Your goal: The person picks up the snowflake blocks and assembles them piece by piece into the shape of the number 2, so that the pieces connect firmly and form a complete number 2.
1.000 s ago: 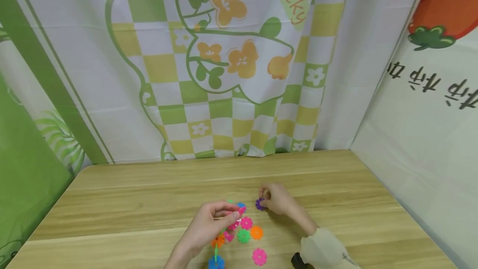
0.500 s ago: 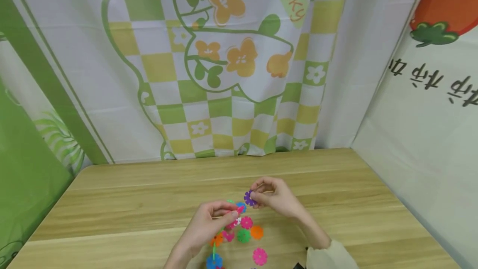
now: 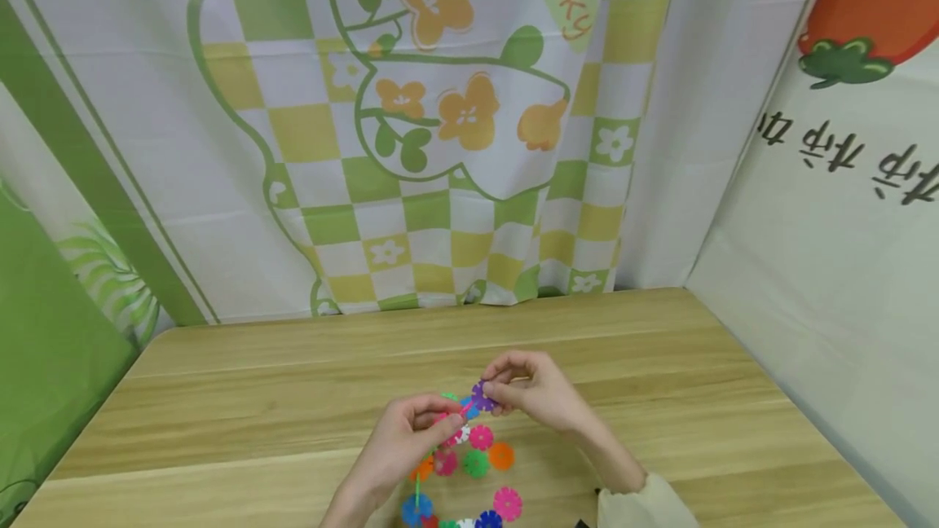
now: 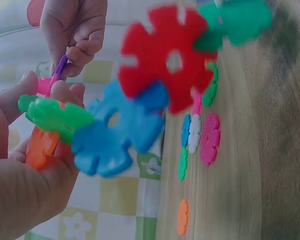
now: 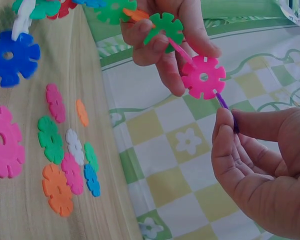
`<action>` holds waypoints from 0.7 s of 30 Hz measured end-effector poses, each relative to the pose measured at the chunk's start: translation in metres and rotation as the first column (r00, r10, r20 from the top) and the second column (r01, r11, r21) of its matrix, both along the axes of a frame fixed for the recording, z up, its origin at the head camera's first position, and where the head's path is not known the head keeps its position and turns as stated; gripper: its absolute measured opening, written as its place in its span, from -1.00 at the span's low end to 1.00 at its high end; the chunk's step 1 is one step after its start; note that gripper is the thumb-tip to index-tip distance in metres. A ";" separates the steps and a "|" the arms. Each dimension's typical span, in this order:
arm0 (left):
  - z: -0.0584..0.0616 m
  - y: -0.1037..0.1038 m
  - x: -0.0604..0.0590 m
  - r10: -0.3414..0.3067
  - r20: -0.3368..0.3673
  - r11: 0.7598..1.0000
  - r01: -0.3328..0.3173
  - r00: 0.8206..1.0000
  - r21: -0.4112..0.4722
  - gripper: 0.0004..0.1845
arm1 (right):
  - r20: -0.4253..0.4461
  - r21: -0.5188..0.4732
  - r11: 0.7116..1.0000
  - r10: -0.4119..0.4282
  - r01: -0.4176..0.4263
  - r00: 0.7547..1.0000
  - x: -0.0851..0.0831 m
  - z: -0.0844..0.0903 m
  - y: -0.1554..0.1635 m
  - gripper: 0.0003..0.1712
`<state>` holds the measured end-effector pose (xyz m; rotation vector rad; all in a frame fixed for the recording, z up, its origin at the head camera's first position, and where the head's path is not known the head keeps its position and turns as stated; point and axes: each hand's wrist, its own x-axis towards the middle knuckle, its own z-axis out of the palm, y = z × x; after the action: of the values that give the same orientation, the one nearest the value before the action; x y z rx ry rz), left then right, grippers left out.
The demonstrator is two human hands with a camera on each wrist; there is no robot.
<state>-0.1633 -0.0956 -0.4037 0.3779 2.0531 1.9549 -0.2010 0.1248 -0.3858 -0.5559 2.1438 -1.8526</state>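
My left hand (image 3: 399, 440) pinches a pink notched plastic disc (image 5: 194, 79) at the end of a chain of interlocked flower-shaped discs. Between the right hand's (image 3: 539, 393) thumb and fingertips is a purple notched disc (image 3: 483, 395). Its edge meets a slot in the pink disc's rim, seen in the right wrist view; how deep it sits I cannot tell. From the left hand the chain runs through a green disc (image 4: 60, 119), an orange disc (image 4: 41, 146), a blue disc (image 4: 102, 155) and a red disc (image 4: 145, 57), hanging toward the near side.
Under and beyond the hands, loose discs lie on the wooden table (image 3: 293, 398), among them an orange disc (image 3: 502, 455), a green disc (image 3: 476, 464) and a white disc (image 5: 74, 146). A patterned curtain (image 3: 440, 186) hangs at the table's far edge.
The right hand has lifted the purple disc off the table and brought it left against the pink disc. The left hand has stayed almost in place, still pinching the chain.
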 end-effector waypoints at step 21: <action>-0.002 0.004 0.000 -0.010 0.041 1.000 0.009 0.999 0.023 -0.62 | -0.117 0.041 0.997 -0.065 0.070 0.991 0.009 0.002 -0.010 -0.90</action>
<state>-0.1634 -0.0915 -0.4060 0.3493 2.0016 1.9655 -0.1921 0.1149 -0.3834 -0.6017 2.2991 -1.8438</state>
